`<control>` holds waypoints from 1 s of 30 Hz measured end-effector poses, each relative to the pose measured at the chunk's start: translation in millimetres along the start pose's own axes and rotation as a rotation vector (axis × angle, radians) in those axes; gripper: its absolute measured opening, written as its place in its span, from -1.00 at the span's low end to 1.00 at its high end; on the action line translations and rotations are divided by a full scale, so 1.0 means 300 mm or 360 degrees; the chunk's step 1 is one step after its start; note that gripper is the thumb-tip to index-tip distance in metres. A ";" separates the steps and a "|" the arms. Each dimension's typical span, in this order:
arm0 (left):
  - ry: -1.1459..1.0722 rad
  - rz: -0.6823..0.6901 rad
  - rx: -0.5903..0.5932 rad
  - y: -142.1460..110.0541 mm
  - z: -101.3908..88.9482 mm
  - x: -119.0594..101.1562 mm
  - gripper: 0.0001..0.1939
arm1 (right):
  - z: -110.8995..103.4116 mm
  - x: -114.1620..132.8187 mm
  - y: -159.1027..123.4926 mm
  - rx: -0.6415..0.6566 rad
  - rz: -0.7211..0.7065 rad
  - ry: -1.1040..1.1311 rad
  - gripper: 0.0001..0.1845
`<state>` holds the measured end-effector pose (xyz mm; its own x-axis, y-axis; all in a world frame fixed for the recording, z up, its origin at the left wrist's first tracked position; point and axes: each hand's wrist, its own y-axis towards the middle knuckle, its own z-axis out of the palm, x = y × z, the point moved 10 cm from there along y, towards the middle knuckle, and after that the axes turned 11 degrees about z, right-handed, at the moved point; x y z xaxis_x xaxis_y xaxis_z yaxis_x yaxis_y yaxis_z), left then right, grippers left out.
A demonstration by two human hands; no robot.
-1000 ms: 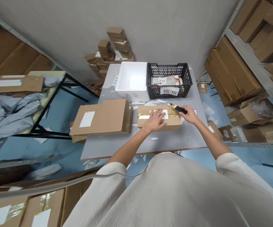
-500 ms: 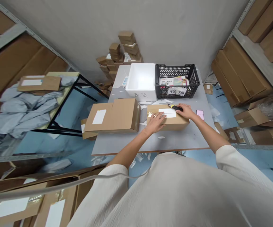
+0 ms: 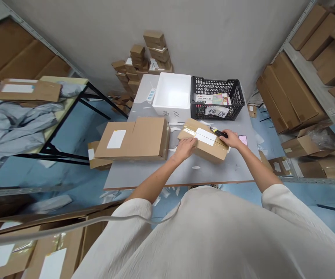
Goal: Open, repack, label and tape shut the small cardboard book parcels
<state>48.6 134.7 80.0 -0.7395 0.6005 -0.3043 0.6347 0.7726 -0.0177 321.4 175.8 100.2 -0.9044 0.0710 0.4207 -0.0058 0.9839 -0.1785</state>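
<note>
A taped cardboard box (image 3: 210, 153) with a white label (image 3: 205, 136) sits turned at an angle on the grey table (image 3: 155, 176). Gripping its near left end is my left hand (image 3: 185, 148), fingers bent over the edge and partly hidden. My right hand (image 3: 231, 140) is closed round a black and yellow utility knife (image 3: 219, 133), whose blade points left over the far side of the box. The right hand rests by the box's right end. To the left lies a larger cardboard box (image 3: 144, 133), also labelled.
At the table's back stand a white foam box (image 3: 170, 110) and a black plastic crate (image 3: 218, 115) holding printed booklets (image 3: 212, 99). A pink-screened phone (image 3: 243, 139) lies on the right. Paper scraps dot the table. A side table (image 3: 65, 116) with grey bags is leftward; shelves of cartons flank me.
The taped box has rotated, its right end swinging nearer to me. My left hand has slid from its top to its left end. The knife stays in my right hand.
</note>
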 end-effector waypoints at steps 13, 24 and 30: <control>-0.0288 -0.0287 -0.0191 0.012 -0.027 0.078 -0.61 | 0.012 0.054 -0.150 0.0183 -0.0002 0.0135 -0.49; -0.0234 -0.0168 -0.0202 0.103 -0.047 -0.007 -0.54 | 0.077 0.022 -0.138 0.0308 0.0059 0.0573 -0.57; -0.0229 -0.0072 -0.0120 0.179 -0.025 -0.180 -0.34 | -0.013 -0.014 0.051 -0.0031 0.0017 0.0490 -0.50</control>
<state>121.0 145.3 102.8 -0.7236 0.5333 -0.4381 0.5790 0.8146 0.0353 326.7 191.4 99.3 -0.7325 0.1249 0.6692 0.0141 0.9856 -0.1685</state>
